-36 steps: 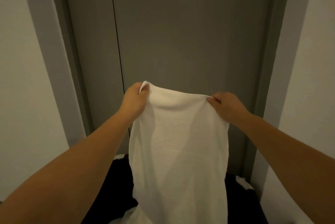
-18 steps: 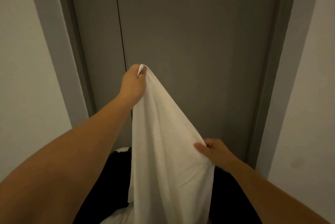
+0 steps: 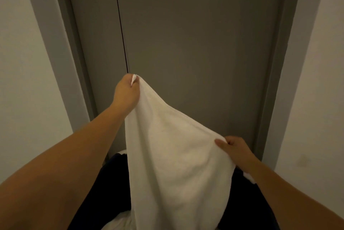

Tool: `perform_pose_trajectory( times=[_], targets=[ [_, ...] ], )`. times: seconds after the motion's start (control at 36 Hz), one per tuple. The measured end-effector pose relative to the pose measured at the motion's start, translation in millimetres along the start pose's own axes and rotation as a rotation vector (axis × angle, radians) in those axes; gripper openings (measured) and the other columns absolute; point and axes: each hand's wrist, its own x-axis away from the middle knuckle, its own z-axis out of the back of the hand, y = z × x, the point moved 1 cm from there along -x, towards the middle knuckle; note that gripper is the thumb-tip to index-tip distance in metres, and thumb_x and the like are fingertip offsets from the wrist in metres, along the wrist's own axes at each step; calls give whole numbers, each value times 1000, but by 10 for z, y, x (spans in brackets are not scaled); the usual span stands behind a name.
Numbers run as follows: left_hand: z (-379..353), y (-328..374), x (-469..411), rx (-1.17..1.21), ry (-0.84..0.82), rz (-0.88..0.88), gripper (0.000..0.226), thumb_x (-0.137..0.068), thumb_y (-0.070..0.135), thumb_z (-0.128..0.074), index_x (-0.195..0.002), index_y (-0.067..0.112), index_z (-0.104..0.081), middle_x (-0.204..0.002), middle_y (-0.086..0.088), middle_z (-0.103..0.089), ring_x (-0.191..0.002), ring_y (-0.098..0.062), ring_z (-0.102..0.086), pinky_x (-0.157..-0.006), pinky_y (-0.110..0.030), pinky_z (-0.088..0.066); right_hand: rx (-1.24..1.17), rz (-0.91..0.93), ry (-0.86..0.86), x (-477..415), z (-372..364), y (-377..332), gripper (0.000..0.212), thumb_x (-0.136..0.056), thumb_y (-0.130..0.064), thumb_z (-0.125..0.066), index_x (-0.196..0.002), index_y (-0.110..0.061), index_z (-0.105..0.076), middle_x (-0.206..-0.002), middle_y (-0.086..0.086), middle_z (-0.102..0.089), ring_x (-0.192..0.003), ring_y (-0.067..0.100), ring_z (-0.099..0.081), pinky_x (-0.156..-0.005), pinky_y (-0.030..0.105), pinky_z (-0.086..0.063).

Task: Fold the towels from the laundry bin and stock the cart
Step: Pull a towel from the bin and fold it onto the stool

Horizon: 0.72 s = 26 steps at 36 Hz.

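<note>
A white towel (image 3: 178, 155) hangs in the air in front of me, spread between both hands. My left hand (image 3: 127, 92) grips its top corner, held high near the middle of the view. My right hand (image 3: 234, 147) pinches the towel's right edge lower down, thumb on the near side of the cloth. The towel's lower part drops over a dark laundry bin (image 3: 113, 179) at the bottom of the view, where more white cloth (image 3: 119, 222) lies inside.
A grey double door (image 3: 195, 43) with a dark seam stands straight ahead in a grey frame (image 3: 55, 43). White walls close in at left (image 3: 22, 80) and right (image 3: 320, 80).
My right hand left the top edge, dropped down the towel's right side, and now pulls that edge outward to the right. My left hand stayed high on its corner.
</note>
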Motion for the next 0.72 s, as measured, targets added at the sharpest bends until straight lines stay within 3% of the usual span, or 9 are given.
perform_pose_trajectory(
  times=[0.08, 0.14, 0.22, 0.28, 0.36, 0.44, 0.53, 0.61, 0.72],
  targets=[
    [-101, -17, 100, 16, -116, -42, 23, -101, 24, -40, -107, 13, -59, -90, 2, -55, -87, -20, -54, -67, -28, -42, 127, 137, -14, -68, 44, -406, 37, -89, -31, -65, -73, 2, -61, -67, 9, -54, -65, 15, -49, -57, 27, -38],
    [-207, -13, 197, 61, -224, -64, 14, -96, 26, -52, -102, 18, -63, -96, 5, -59, -94, -18, -57, -67, -22, -42, 213, 228, -56, -60, 39, -743, 26, -94, -30, -58, -88, -8, -71, -80, 0, -65, -69, 5, -56, -63, 18, -42],
    [-392, 30, 389, 123, -485, -64, 39, -87, 31, -70, -124, 29, -57, -122, 12, -52, -110, -9, -54, -80, -17, -41, 241, 345, -138, -44, -23, -1153, 19, -97, -27, -53, -107, -26, -69, -92, -21, -61, -78, -15, -52, -67, 1, -38],
    [-493, 59, 493, 146, -625, -66, 60, -84, 30, -74, -138, 32, -47, -127, 18, -47, -111, -5, -54, -82, -16, -42, 235, 399, -180, -62, -91, -1316, 19, -97, -24, -54, -109, -24, -69, -94, -20, -61, -79, -18, -52, -70, 1, -38],
    [-579, 48, 560, 127, -715, -108, 56, -88, 28, -69, -140, 28, -47, -129, 17, -49, -110, -2, -55, -75, -6, -41, 191, 477, -180, -73, -176, -1455, 19, -95, -15, -58, -107, -13, -71, -93, -11, -64, -74, -21, -55, -71, 1, -39],
    [-600, 6, 579, 119, -695, -115, 23, -90, 29, -66, -110, 21, -71, -104, 9, -68, -90, -3, -63, -74, -14, -46, 203, 512, -186, -71, -219, -1487, 17, -95, -15, -57, -104, -13, -72, -90, -13, -65, -75, -22, -54, -70, -1, -38],
    [-575, -16, 595, 90, -668, -82, 17, -92, 27, -63, -88, 12, -71, -77, 2, -63, -68, -8, -55, -63, -23, -42, 198, 504, -180, -69, -226, -1461, 15, -95, -16, -57, -101, -18, -71, -86, -20, -62, -75, -21, -54, -68, 1, -38],
    [-530, -26, 569, 2, -562, -99, 14, -95, 26, -57, -89, 19, -67, -80, 3, -63, -74, -13, -58, -61, -23, -43, 211, 465, -148, -56, -230, -1416, 11, -93, -23, -61, -90, -22, -71, -80, -15, -64, -71, -8, -58, -63, 8, -41],
    [-467, 10, 507, -68, -425, -132, 15, -93, 22, -54, -83, 26, -64, -86, 0, -68, -81, -19, -64, -70, -31, -52, 272, 316, -211, -23, -284, -1314, 23, -89, -32, -65, -83, -11, -68, -74, -4, -61, -67, 9, -56, -62, 21, -43]
  ],
)
